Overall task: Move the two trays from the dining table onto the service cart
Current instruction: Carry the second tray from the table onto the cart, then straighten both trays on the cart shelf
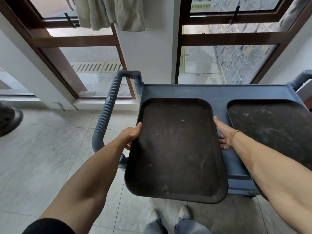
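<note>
A dark brown tray [175, 149] is held over the left half of the blue-grey service cart [211, 92], its near end sticking out past the cart's front edge. My left hand [130, 135] grips the tray's left rim, thumb on top and fingers underneath. My right hand [223, 134] holds the right rim the same way. A second dark tray [273, 125] lies flat on the right half of the cart top, partly covered by my right forearm.
The cart's ribbed handle [108, 108] juts out on the left. Glass doors with brown frames [228, 39] stand just behind the cart. A dark round base [9, 120] sits on the tiled floor at far left. My feet [168, 215] are below the tray.
</note>
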The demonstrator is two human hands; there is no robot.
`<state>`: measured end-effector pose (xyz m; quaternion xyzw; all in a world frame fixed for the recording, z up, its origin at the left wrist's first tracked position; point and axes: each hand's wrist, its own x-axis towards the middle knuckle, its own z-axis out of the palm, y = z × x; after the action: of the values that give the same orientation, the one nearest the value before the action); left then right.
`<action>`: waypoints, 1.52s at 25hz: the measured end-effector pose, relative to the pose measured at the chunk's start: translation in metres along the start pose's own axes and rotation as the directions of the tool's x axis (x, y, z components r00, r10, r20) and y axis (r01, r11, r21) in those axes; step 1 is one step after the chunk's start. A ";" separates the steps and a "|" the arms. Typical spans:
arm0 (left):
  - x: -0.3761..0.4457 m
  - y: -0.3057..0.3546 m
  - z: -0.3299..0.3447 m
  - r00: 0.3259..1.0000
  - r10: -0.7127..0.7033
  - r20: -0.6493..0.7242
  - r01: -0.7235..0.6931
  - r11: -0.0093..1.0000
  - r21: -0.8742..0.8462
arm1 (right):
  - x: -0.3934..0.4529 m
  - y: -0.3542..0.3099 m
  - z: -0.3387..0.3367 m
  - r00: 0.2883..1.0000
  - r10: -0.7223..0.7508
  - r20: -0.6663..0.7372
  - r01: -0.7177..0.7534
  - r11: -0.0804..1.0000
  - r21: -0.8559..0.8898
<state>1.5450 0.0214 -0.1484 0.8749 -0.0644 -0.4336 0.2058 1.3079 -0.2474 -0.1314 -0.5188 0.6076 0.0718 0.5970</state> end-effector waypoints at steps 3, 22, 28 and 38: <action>0.005 -0.002 0.001 0.999 0.021 -0.041 -0.018 0.998 0.055 | 0.006 0.003 0.003 1.000 0.003 -0.003 -0.003 1.000 -0.027; 0.010 -0.016 0.013 0.968 0.147 -0.201 -0.083 0.951 0.298 | 0.005 0.038 0.033 0.887 -0.452 -0.097 0.309 0.736 -0.602; -0.007 0.001 0.027 0.862 0.431 -0.268 -0.312 0.867 0.390 | -0.016 0.059 0.027 0.821 -0.566 -0.071 0.355 0.604 -0.714; -0.053 0.086 0.116 0.738 0.666 -0.104 -0.585 0.710 0.393 | -0.033 0.098 -0.112 0.751 -0.617 -0.234 0.217 0.566 -0.796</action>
<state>1.4271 -0.0764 -0.1364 0.8670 -0.4065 -0.2114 0.1959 1.1569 -0.2643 -0.1259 -0.8438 0.5102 0.0232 0.1646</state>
